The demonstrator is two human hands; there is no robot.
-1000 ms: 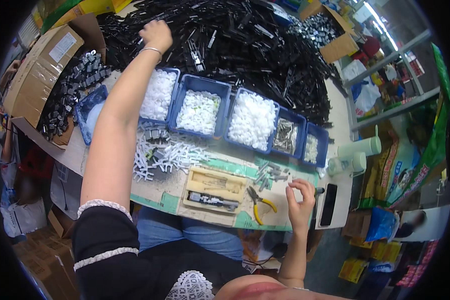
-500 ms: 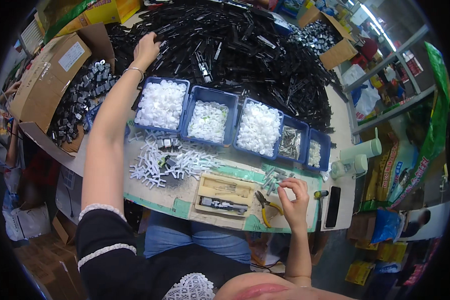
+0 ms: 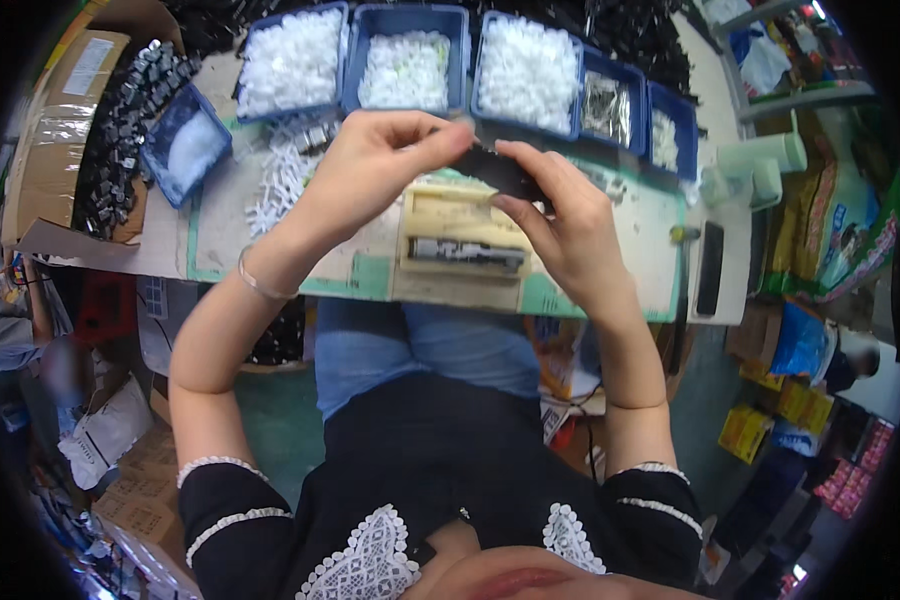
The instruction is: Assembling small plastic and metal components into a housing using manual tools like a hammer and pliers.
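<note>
A long black plastic part (image 3: 502, 173) is held up over the cream-coloured fixture block (image 3: 464, 266). My right hand (image 3: 573, 215) grips its right end between thumb and fingers. At its left end, the thumb and fingertips of my left hand (image 3: 375, 165) are pinched together, slightly blurred. Another black and silver assembly (image 3: 462, 250) lies in the block's front slot. White forked plastic pieces (image 3: 275, 190) are spread beside my left wrist, partly hidden by it.
Blue bins of white pieces (image 3: 407, 75) and a bin of metal pins (image 3: 608, 100) line the table's far side. A black parts pile (image 3: 635, 35) lies behind. A carton (image 3: 70, 120) stands left; a phone (image 3: 710, 268) and green bottle (image 3: 770, 155) sit right.
My left hand has come back from the black pile to the middle. My right hand has moved up to meet it, and a black plastic part is now between them. The view has tilted down.
</note>
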